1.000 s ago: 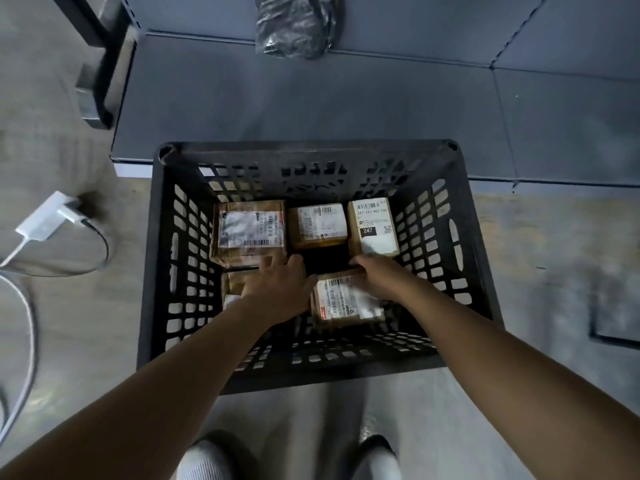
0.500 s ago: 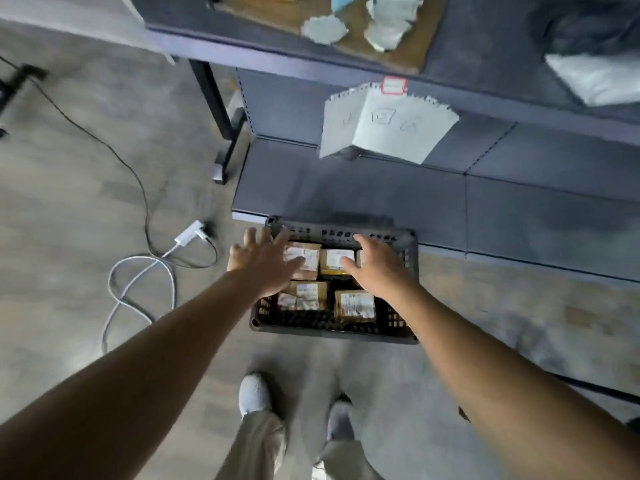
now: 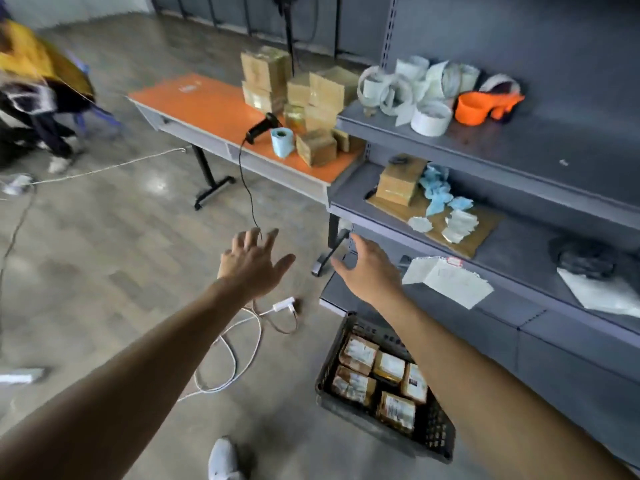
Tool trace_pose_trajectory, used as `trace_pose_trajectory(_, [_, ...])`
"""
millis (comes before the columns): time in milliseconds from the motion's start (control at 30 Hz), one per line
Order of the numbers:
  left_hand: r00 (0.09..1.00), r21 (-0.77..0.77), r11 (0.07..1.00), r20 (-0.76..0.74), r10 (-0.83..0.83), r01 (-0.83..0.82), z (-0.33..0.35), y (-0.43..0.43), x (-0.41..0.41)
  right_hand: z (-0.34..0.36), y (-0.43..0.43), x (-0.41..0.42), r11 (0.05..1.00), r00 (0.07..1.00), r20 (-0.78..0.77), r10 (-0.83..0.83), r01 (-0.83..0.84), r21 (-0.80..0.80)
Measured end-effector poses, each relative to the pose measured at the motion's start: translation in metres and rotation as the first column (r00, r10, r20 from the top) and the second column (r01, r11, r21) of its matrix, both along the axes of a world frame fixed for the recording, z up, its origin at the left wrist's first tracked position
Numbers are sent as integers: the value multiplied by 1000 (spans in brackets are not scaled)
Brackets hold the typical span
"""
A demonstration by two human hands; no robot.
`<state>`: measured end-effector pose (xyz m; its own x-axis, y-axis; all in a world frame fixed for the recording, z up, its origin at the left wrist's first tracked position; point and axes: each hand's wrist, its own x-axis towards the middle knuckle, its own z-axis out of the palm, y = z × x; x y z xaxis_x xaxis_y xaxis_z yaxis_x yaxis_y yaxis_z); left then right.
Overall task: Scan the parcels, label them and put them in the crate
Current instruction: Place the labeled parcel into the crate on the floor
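A black slatted crate [image 3: 433, 439] sits on the floor at lower right with several labelled brown parcels [image 3: 358, 353] inside. My left hand [image 3: 254, 263] and my right hand [image 3: 372, 268] are raised above the floor with fingers spread, holding nothing. On the orange table [image 3: 207, 105] stand several unlabelled brown parcels [image 3: 317, 147], a black handheld scanner [image 3: 261, 128] with a hanging cord, and a blue label roll [image 3: 282, 142].
A grey shelf unit [image 3: 519, 147] on the right carries white label rolls [image 3: 431, 121], an orange tape dispenser [image 3: 485, 103], a brown box [image 3: 400, 180] and paper scraps. White cables [image 3: 228, 362] lie on the floor. A person [image 3: 38, 91] stands at far left.
Both hands have lifted out of the crate and risen away from the parcels. The view has swung up and left from the crate to the table and shelves.
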<state>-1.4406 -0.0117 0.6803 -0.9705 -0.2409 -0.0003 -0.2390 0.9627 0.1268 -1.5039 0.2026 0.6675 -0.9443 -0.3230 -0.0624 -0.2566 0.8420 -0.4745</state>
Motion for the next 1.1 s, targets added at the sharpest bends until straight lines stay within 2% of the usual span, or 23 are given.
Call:
trace_pose_trajectory(233, [998, -106, 994, -66, 8, -15, 26, -130, 15, 36, -135, 2, 983, 990, -126, 61, -37, 180])
trace_pose_trajectory(600, [989, -52, 998, -148, 13, -21, 52, -390, 0, 60, -401, -21, 996, 998, -56, -11, 16, 90])
trace_pose_trajectory(900, [990, -4, 999, -135, 44, -45, 64, -504, -47, 79, -518, -72, 991, 996, -89, -6, 18, 135])
trace_pose_trajectory(1100, [993, -39, 999, -122, -2, -3, 66, -558, -129, 65, -572, -147, 997, 994, -94, -50, 55, 53])
